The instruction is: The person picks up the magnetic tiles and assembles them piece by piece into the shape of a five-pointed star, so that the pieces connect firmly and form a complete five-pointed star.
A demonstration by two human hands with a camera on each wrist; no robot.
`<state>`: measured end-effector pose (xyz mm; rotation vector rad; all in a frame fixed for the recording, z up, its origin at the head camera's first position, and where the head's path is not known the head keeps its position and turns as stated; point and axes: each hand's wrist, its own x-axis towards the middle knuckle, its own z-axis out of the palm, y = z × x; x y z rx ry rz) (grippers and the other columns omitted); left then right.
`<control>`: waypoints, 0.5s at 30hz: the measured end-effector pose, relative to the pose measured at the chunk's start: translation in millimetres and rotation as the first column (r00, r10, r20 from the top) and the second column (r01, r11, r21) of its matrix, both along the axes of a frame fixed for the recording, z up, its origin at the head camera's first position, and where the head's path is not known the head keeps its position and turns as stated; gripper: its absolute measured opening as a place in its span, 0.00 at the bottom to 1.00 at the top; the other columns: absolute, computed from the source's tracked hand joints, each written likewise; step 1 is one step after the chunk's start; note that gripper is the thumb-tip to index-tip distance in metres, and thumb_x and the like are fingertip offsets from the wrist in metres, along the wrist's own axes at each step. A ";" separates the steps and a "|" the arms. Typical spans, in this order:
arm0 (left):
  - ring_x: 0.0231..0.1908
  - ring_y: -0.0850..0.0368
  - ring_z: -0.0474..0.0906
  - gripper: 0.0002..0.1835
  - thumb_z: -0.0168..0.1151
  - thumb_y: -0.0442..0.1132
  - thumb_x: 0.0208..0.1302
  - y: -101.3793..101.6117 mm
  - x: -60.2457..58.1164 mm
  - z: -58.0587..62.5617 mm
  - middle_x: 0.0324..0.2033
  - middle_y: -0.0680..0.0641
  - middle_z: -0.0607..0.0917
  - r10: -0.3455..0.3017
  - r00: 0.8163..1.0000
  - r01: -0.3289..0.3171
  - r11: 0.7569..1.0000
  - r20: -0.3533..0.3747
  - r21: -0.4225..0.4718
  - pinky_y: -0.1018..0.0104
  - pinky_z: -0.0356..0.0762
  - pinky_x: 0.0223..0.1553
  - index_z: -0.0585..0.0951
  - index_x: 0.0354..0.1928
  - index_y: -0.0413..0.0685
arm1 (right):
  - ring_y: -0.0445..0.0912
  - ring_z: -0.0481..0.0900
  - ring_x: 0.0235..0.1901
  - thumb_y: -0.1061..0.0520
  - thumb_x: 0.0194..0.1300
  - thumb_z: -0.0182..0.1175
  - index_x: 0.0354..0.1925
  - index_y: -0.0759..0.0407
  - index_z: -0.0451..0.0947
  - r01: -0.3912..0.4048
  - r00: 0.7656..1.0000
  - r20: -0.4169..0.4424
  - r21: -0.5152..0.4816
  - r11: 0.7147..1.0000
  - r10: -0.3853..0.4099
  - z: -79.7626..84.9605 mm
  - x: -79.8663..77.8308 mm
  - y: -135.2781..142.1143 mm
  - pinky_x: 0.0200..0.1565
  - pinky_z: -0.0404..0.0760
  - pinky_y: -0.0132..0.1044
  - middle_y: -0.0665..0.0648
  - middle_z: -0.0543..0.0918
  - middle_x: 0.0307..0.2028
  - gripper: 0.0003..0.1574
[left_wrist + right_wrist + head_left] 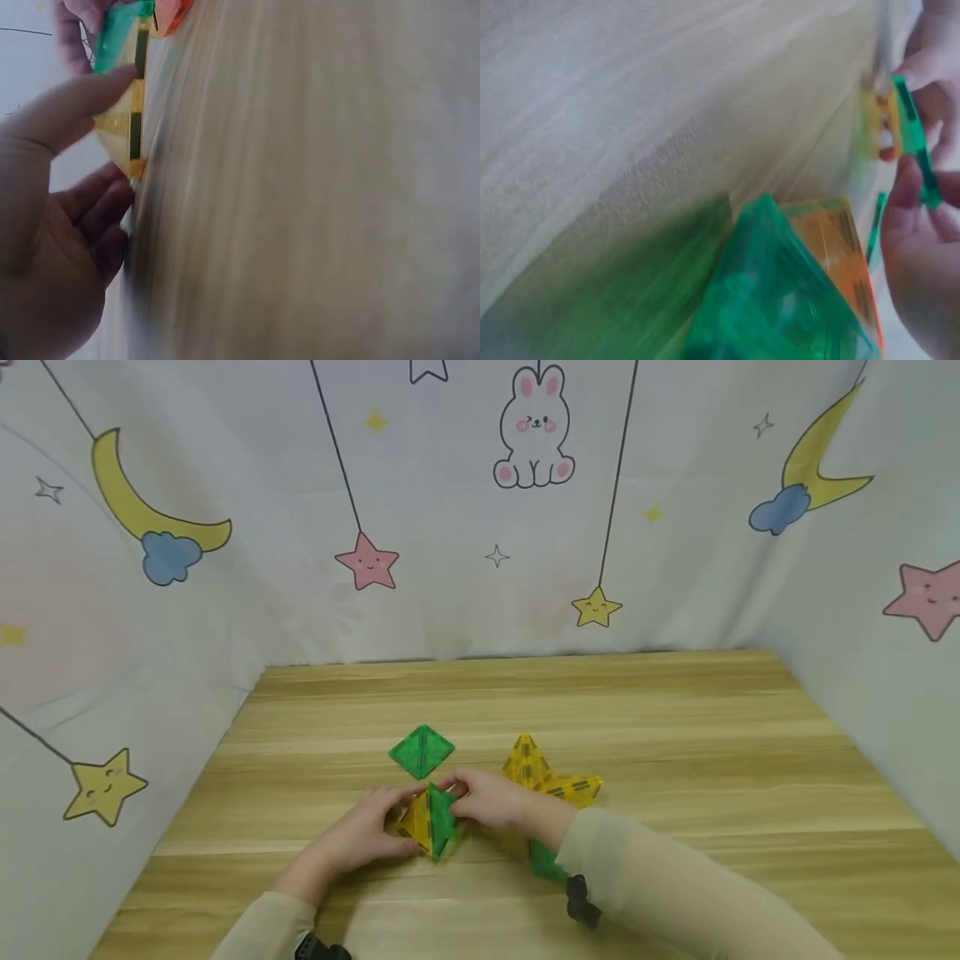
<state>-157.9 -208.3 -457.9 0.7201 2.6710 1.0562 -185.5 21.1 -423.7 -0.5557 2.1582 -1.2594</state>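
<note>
A yellow triangular magnetic tile (415, 824) and a green triangular magnetic tile (441, 818) stand tilted together, edge against edge, on the table. My left hand (365, 832) holds the yellow tile from the left, with thumb and fingers at its opposite corners. From the other side, my right hand (491, 799) pinches the green tile, clearest in the right wrist view, where the green tile (915, 139) shows edge-on between thumb and fingers. Just beyond the hands lies a flat green diamond of tiles (422, 752).
Right of the hands stands a pointed yellow tile structure (527, 764), partly behind my right forearm. A green tile piece (545, 862) shows beside that sleeve; in the right wrist view it looms close, next to an orange tile (829, 247). A printed curtain (450, 510) borders the wooden table (712, 735).
</note>
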 end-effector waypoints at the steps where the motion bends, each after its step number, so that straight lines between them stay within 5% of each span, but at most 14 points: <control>1: 0.47 0.52 0.72 0.40 0.72 0.47 0.51 -0.3 -0.2 1.6 0.48 0.48 0.78 -0.009 0.999 0.006 0.998 0.051 0.055 0.54 0.69 0.49 0.67 0.65 0.48 | 0.47 0.79 0.33 0.65 0.64 0.54 0.56 0.58 0.72 -0.011 1.000 0.008 -0.023 1.000 0.011 1.6 -0.9 1.7 0.36 0.78 0.41 0.54 0.78 0.39 0.21; 7: 0.41 0.51 0.74 0.31 0.64 0.39 0.60 2.3 -1.0 7.7 0.43 0.43 0.77 -0.035 0.969 -0.039 0.956 0.244 0.291 0.63 0.74 0.40 0.67 0.65 0.45 | 0.47 0.78 0.37 0.64 0.65 0.54 0.57 0.56 0.73 -0.101 0.992 0.065 -0.125 0.987 0.110 9.2 -8.2 16.3 0.40 0.79 0.46 0.54 0.77 0.43 0.21; 12: 0.58 0.46 0.67 0.24 0.62 0.40 0.62 10.6 -5.0 16.3 0.55 0.43 0.75 -0.057 0.952 -0.082 0.901 0.302 0.426 0.53 0.67 0.54 0.72 0.60 0.45 | 0.47 0.77 0.38 0.66 0.66 0.54 0.57 0.56 0.74 -0.138 0.985 0.071 -0.227 0.964 0.157 13.5 -16.5 26.4 0.42 0.78 0.49 0.57 0.78 0.44 0.22; 15: 0.64 0.51 0.59 0.22 0.63 0.39 0.62 16.0 -8.0 22.1 0.58 0.46 0.72 -0.080 0.947 -0.079 0.881 0.312 0.467 0.57 0.62 0.59 0.72 0.58 0.45 | 0.47 0.77 0.38 0.65 0.66 0.53 0.57 0.54 0.74 -0.152 0.985 0.044 -0.235 0.960 0.167 18.2 -19.3 31.8 0.42 0.78 0.48 0.55 0.79 0.44 0.22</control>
